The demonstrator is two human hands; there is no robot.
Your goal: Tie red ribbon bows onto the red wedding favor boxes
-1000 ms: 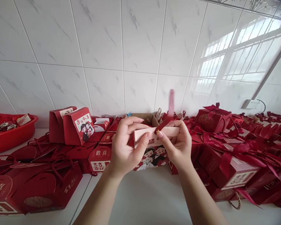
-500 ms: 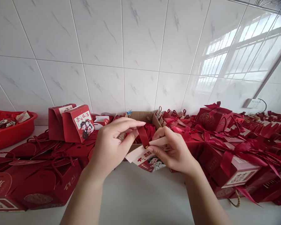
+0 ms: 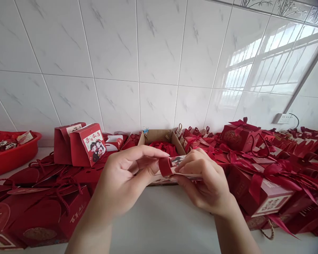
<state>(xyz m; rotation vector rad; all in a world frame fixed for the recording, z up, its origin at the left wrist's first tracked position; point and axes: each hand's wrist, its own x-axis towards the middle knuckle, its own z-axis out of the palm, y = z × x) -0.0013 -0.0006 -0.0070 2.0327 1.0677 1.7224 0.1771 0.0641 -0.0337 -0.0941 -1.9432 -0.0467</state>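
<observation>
A small printed paper gift box (image 3: pixel 178 160), pale with red and cartoon figures, is held nearly edge-on in front of me. My right hand (image 3: pixel 206 180) grips its right side between thumb and fingers. Across the top edge curves a short dark-red strap (image 3: pixel 164 167), bent into a loop. My left hand (image 3: pixel 132 180) pinches at the strap's left side, thumb and fingertips close against the box. The fingers hide much of the box and the strap's ends. Just behind stands an open cardboard carton (image 3: pixel 178 143) with red straps (image 3: pixel 161 146) inside.
Two upright red boxes (image 3: pixel 88 150) stand on red gift boxes (image 3: pixel 47 215) at left. A red plastic basin (image 3: pixel 13 158) holds wrapped items. Ribboned boxes (image 3: pixel 265 190) crowd the right. A tiled wall (image 3: pixel 159 46) rises behind, with a socket (image 3: pixel 282 118) at right.
The gift box has tipped from showing its printed face to nearly edge-on. The strap, upright before, now bends over the top edge. Both hands have come slightly lower, and the view has shifted a little.
</observation>
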